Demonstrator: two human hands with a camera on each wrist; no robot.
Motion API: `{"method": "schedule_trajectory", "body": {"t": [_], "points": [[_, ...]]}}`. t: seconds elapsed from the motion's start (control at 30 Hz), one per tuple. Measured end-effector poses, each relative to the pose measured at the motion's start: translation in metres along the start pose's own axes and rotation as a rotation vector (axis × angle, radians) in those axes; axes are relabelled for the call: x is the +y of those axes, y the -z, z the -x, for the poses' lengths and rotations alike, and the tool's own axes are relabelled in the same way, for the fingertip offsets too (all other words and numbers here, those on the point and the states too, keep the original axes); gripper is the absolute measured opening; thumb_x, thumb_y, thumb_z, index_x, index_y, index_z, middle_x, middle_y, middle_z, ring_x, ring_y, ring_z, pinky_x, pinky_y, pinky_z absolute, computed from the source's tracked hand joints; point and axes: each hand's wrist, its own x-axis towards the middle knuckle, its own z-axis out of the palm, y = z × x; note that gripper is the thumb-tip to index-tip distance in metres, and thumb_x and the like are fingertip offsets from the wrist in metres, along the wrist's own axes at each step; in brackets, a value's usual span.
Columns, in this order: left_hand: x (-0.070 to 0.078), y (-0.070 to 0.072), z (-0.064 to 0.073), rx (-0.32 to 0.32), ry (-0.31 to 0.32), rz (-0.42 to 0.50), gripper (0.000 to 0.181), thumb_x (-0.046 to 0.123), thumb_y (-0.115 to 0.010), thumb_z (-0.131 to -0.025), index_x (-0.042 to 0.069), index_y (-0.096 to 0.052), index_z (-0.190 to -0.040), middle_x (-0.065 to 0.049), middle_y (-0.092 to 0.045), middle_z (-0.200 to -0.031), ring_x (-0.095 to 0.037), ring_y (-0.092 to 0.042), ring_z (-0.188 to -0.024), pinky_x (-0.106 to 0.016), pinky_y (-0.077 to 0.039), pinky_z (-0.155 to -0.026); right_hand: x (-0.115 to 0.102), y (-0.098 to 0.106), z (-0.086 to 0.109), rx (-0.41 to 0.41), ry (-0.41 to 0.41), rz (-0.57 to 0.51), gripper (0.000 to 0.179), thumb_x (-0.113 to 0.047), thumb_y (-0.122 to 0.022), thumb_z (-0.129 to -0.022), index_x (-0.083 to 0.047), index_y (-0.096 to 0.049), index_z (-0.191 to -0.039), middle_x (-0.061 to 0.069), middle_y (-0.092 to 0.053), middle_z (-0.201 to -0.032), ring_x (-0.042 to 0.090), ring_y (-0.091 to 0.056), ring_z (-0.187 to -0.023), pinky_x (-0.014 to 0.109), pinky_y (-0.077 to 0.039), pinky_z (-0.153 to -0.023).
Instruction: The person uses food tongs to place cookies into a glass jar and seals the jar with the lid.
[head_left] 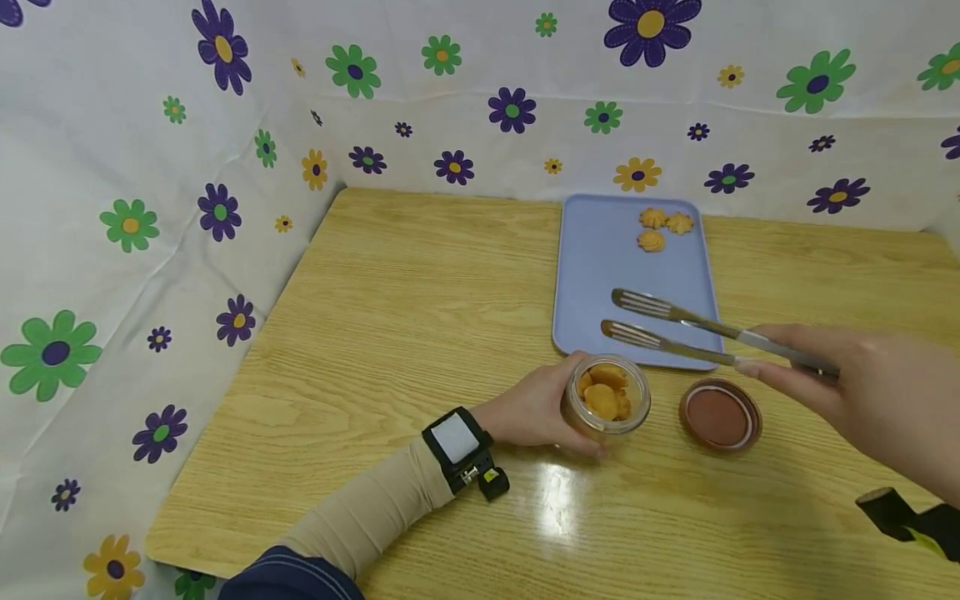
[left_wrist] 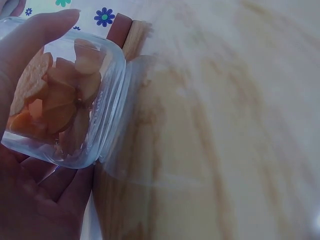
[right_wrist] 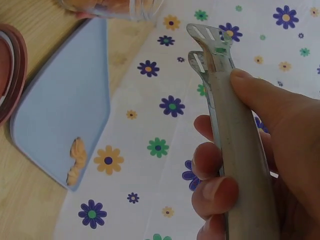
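My left hand (head_left: 536, 408) curls round a clear jar (head_left: 637, 408) that stands open on the table. Inside it are several golden cookies (head_left: 602, 400), also visible through the glass in the left wrist view. My right hand (head_left: 862, 383) grips metal tongs (head_left: 720, 332) with slotted ends. The two tong arms stand apart with nothing between them, above the near part of a blue tray (head_left: 600, 258). Three flower-shaped cookies (head_left: 652, 219) lie at the tray's far right corner. In the right wrist view, fingers and thumb wrap the tongs' handle (right_wrist: 240, 150).
A reddish-brown lid (head_left: 720, 415) lies on the table right of the jar, near the tray's front edge. The wooden table (head_left: 390, 300) meets a white flowered cloth (head_left: 480, 108) at the back and left side.
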Motion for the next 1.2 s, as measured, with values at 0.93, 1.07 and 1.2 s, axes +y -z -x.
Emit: {"method": "schedule_trajectory", "body": {"t": [0.93, 1.07, 1.2], "points": [[-0.002, -0.001, 0.001, -0.002, -0.007, -0.013, 0.097, 0.043, -0.094, -0.065, 0.021, -0.042, -0.144, 0.005, -0.061, -0.132, -0.007, -0.056, -0.122, -0.028, -0.046, -0.108, 0.094, -0.090, -0.103, -0.319, -0.400, -0.134, 0.099, -0.078, -0.043, -0.091, 0.010, -0.064, -0.131, 0.022, -0.066, -0.085, 0.033, -0.056, -0.069, 0.038, -0.037, -0.047], [-0.001, 0.000, 0.002, -0.004, -0.007, -0.011, 0.096, 0.042, -0.094, -0.065, 0.021, -0.042, -0.144, 0.005, -0.061, -0.132, -0.007, -0.056, -0.122, -0.028, -0.046, -0.108, 0.092, -0.097, -0.102, -0.323, -0.420, -0.139, 0.098, -0.076, -0.045, -0.091, 0.013, -0.064, -0.129, 0.024, -0.067, -0.084, 0.034, -0.057, -0.068, 0.037, -0.038, -0.046], [-0.002, 0.000, 0.001, -0.004, -0.006, -0.006, 0.096, 0.042, -0.094, -0.065, 0.021, -0.043, -0.143, 0.005, -0.061, -0.132, -0.007, -0.057, -0.122, -0.028, -0.047, -0.108, 0.091, -0.103, -0.102, -0.326, -0.431, -0.141, 0.093, -0.071, -0.048, -0.093, 0.014, -0.064, -0.128, 0.013, -0.060, -0.069, 0.028, -0.053, -0.061, 0.033, -0.033, -0.045]]}}
